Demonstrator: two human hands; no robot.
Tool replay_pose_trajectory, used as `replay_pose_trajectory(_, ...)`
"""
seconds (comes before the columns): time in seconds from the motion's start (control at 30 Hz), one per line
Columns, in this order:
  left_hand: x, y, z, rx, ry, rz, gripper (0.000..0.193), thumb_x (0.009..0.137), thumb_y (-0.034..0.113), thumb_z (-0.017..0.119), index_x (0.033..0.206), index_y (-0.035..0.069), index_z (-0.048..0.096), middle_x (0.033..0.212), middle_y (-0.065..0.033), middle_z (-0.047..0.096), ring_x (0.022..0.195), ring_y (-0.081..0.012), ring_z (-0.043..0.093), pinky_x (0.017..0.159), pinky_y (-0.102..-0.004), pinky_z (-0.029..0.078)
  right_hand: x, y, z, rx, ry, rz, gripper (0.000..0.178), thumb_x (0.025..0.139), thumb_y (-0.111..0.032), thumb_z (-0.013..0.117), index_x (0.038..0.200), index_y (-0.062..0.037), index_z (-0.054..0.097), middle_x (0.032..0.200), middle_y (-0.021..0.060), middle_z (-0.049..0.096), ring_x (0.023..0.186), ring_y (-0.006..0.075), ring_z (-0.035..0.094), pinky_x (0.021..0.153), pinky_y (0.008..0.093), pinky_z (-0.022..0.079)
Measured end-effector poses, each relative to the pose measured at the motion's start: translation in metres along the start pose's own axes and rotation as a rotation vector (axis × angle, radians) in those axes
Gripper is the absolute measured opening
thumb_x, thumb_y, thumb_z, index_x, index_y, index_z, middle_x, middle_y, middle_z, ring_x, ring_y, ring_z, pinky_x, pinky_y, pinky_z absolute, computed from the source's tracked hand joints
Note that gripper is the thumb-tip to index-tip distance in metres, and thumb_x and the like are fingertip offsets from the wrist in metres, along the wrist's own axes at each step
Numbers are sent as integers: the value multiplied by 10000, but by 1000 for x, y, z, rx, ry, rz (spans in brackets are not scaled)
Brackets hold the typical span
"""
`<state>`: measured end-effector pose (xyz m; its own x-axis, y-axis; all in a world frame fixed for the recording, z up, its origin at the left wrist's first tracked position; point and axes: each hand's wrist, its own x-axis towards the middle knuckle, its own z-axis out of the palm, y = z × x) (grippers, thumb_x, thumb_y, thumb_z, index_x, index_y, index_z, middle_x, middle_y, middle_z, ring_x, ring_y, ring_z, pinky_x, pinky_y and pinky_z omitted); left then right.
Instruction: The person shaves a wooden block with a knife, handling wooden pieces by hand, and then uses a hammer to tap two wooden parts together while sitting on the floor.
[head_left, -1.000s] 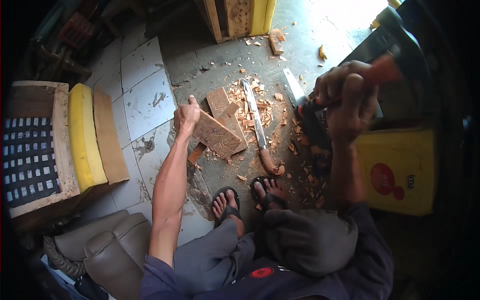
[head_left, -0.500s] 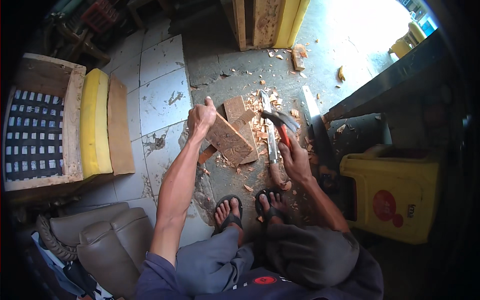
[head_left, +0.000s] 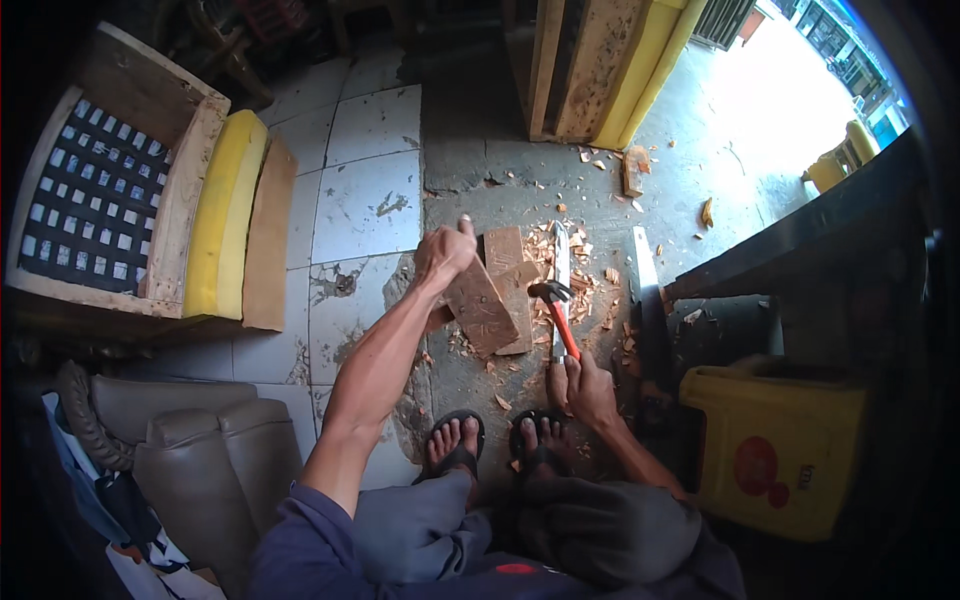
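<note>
My left hand (head_left: 446,256) is closed on the upper end of a tilted wooden block (head_left: 487,312). A narrower wooden strip (head_left: 517,274) crosses behind that block, its ends showing on both sides. Beneath them, a flat wooden board (head_left: 503,248) lies on the floor. My right hand (head_left: 592,392) grips the red handle of a claw hammer (head_left: 564,328). The hammer's dark head is beside the strip's right end; I cannot tell whether they touch. Under the hammer lies a machete (head_left: 561,262) with a wooden handle, among wood chips (head_left: 583,287).
A handsaw (head_left: 646,265) lies right of the machete. Farther right stand a yellow plastic stool (head_left: 785,450) and a dark beam (head_left: 790,225). At left are a wooden frame with webbing (head_left: 95,190) and yellow foam (head_left: 225,215). A brown cushioned piece (head_left: 210,470) sits near left.
The hammer has swung left and down, bringing its head close to the wooden strip. My left hand keeps its hold on the block. The whole view has shifted slightly.
</note>
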<state>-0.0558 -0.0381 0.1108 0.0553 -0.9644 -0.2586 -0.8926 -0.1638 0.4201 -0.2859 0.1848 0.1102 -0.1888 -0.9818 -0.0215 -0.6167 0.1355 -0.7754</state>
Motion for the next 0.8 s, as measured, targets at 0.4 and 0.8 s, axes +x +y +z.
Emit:
replay_pose_trajectory(0.4,0,1,-22,-314,15,-233,866,1038,596,210,1066,-102,722,1137,-367,669,1128,-494,648,976,-525,521,-7,3,5,-205,-138,-2,289,1041,-286,488,944,-23,557,701,271,589,697,512,603,645,556,470)
replay_pose_trajectory(0.8,-72,-128,27,-1095,466,-18,742,1059,577,313,604,20,495,572,-52,505,577,-158,422,581,-369,342,-36,40,0,198,98,336,400,1045,-378,563,893,-8,566,656,110,519,632,143,501,594,358,436)
